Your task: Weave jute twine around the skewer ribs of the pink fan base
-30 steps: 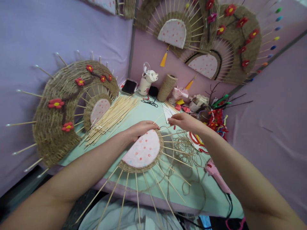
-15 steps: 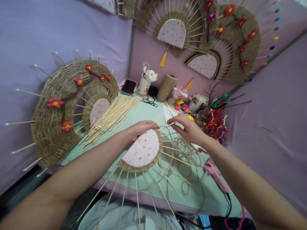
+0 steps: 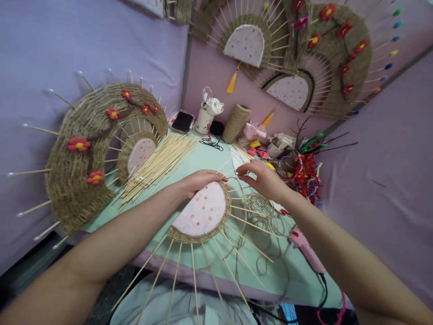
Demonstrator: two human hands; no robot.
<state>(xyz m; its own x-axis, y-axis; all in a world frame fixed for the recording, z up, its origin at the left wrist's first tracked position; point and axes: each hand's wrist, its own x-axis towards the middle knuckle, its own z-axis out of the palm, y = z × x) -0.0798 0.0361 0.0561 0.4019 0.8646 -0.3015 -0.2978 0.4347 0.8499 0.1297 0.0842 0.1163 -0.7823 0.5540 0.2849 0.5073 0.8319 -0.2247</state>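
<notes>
A half-round fan piece (image 3: 202, 211) lies on the green table (image 3: 206, 158): pink dotted cloth, a woven twine rim and thin wooden sticks fanning outward. My left hand (image 3: 198, 181) rests flat on its far edge, pressing it down. My right hand (image 3: 262, 178) hovers at the fan's far right corner, fingertips pinched on a strand of jute twine (image 3: 260, 212) among the sticks. Loose coils of that twine lie to the right of the fan.
A bundle of bamboo sticks (image 3: 158, 164) lies to the left, beside a finished woven fan with red flowers (image 3: 98, 149). A twine spool (image 3: 236, 123), white cup (image 3: 208, 115), pipe cleaners (image 3: 304, 174) and pink glue gun (image 3: 304, 246) crowd the right. More fans hang on the wall.
My right hand drew back slightly, opened, then closed its fingertips on the twine near the fan's corner. My left hand stayed pressed on the fan.
</notes>
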